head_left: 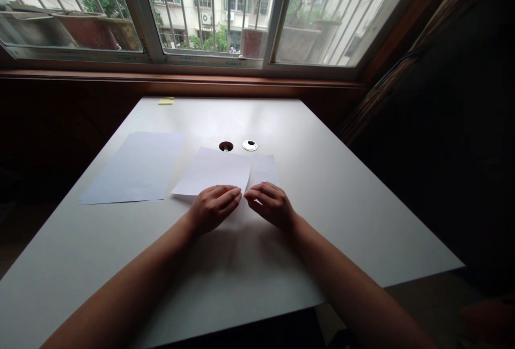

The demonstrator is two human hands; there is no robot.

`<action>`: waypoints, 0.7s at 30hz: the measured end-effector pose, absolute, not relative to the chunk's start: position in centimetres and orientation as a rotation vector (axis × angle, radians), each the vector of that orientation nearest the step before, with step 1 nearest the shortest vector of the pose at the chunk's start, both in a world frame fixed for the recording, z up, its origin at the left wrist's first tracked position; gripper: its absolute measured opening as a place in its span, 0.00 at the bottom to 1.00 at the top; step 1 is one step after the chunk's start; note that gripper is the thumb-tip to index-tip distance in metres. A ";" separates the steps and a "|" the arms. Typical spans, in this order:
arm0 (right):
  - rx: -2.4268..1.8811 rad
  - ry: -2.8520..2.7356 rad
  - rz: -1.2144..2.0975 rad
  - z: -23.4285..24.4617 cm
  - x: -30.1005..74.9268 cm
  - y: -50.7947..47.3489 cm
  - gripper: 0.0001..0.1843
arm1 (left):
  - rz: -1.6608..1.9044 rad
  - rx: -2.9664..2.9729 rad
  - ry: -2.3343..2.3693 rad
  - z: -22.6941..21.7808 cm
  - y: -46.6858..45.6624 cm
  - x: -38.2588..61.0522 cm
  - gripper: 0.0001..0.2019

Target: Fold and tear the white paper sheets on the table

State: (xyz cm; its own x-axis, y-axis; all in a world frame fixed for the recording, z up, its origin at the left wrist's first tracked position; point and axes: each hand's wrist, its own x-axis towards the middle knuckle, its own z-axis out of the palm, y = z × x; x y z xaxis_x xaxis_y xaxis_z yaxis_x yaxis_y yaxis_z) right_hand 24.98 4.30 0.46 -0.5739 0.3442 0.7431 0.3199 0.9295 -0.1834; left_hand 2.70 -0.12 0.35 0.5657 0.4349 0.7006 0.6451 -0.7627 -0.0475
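A white sheet of paper [217, 169] lies in front of me on the table, its right side lifted and slightly curled. My left hand [215, 206] is closed, pinching the sheet near its lower right corner. Fingertips almost touching the left ones, my right hand [271, 204] is closed at the near end of a narrower paper piece [264, 166]. Whether the two papers are still joined is hard to tell, as the fingers hide the place between them.
More white paper [134, 169] lies flat at the left of the white table [362, 231]. Beyond the papers are a round cable hole [226, 146] and its loose metal cover [250, 145]. A yellow sticky pad [166, 101] lies near the far edge, below the barred window.
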 end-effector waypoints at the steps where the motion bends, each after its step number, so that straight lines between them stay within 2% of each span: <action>1: -0.473 -2.216 0.046 0.4 25.0 4.3 0.10 | -1.002 -2.501 -0.890 0.4 -0.1 2.7 0.11; 21: -0.467 -2.231 0.047 0.3 25.2 4.5 0.10 | -0.990 -2.495 -0.885 0.4 -0.1 2.7 0.11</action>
